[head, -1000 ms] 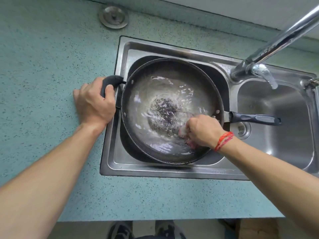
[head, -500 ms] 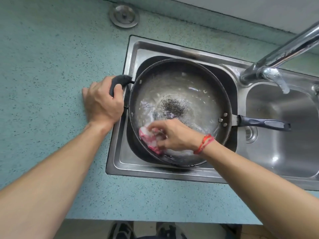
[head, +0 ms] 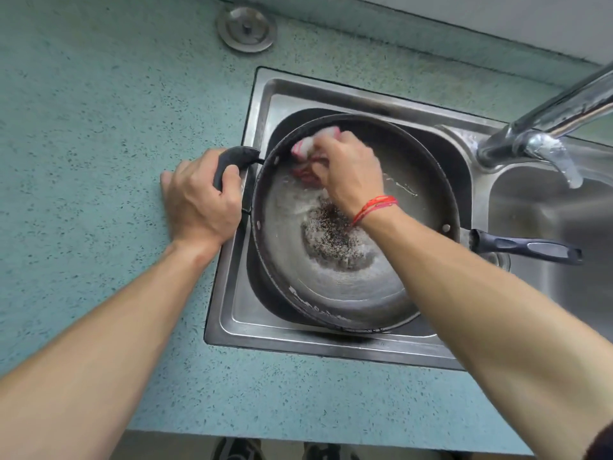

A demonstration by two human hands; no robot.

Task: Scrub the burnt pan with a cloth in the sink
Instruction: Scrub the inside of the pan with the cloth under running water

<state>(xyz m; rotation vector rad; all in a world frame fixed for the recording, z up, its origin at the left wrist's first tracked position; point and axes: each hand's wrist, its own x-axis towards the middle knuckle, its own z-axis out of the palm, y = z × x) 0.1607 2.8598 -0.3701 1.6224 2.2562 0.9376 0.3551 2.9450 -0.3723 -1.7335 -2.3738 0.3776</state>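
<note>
A large dark pan (head: 331, 293) lies in the left basin of the steel sink (head: 238, 313), wet, with a black burnt patch (head: 331, 237) at its middle. My left hand (head: 199, 197) grips the pan's short black side handle (head: 235, 157) at the sink's left edge. My right hand (head: 348, 171) holds a pink and white cloth (head: 306, 146) against the pan's far left inner wall, with most of the cloth hidden under the fingers. The pan's long handle (head: 524, 249) points right over the other basin.
A chrome faucet (head: 547, 124) reaches in from the upper right, its spout over the right basin (head: 564, 244). A round metal drain cover (head: 247, 28) lies on the speckled teal counter (head: 99, 127) behind the sink. Shoes show below the counter's front edge.
My right hand has swept the cloth from the pan's near right, across its near left side, up to the far left wall. My left hand has kept its grip on the side handle.
</note>
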